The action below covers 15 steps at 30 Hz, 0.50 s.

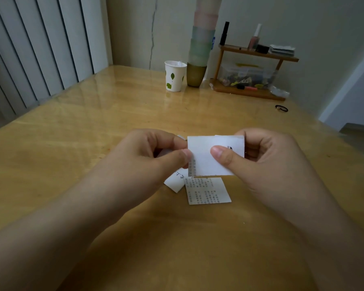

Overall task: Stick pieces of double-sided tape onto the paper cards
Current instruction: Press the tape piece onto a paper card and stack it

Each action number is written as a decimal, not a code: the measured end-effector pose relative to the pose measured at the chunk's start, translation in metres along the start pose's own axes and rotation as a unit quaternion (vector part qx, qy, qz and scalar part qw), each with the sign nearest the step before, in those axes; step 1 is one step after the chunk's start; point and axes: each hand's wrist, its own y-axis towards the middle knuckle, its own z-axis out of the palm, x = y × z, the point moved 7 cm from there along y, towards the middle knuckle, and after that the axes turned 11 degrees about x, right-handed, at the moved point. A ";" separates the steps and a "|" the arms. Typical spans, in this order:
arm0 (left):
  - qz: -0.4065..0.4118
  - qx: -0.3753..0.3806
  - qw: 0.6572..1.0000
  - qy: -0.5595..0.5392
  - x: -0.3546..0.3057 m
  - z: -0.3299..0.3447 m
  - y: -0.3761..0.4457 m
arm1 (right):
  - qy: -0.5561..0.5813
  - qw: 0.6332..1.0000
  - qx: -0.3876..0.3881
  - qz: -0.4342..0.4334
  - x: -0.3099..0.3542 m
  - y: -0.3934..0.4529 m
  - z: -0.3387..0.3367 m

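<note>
I read this as a room in a home, not a workplace. I am looking across a glossy wooden table (pixel 105 127) pushed into a corner, with a cracked plaster wall (pixel 153 38) at the far side and pale vertical blinds (pixel 40 49) on the left. At the far edge stands a paper cup (pixel 174 76) printed with green leaves, just beside a tall stack of pastel plastic cups (pixel 202 45). To the right of them sits a small wooden shelf (pixel 254 72) carrying nail polish and other cosmetics, with a clear box of odds and ends beneath. A black hair tie (pixel 281 108) lies near the right edge.
</note>
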 end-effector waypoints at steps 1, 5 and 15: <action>0.001 0.000 1.000 -0.002 0.000 0.000 0.000 | 0.000 1.000 0.001 0.001 0.000 0.000 0.000; 0.002 -0.007 1.000 -0.006 0.001 -0.001 0.000 | -0.004 1.000 -0.001 0.001 0.000 0.000 0.000; -0.003 -0.014 1.000 -0.005 0.001 -0.001 0.000 | -0.021 1.000 -0.011 -0.008 0.000 -0.001 0.000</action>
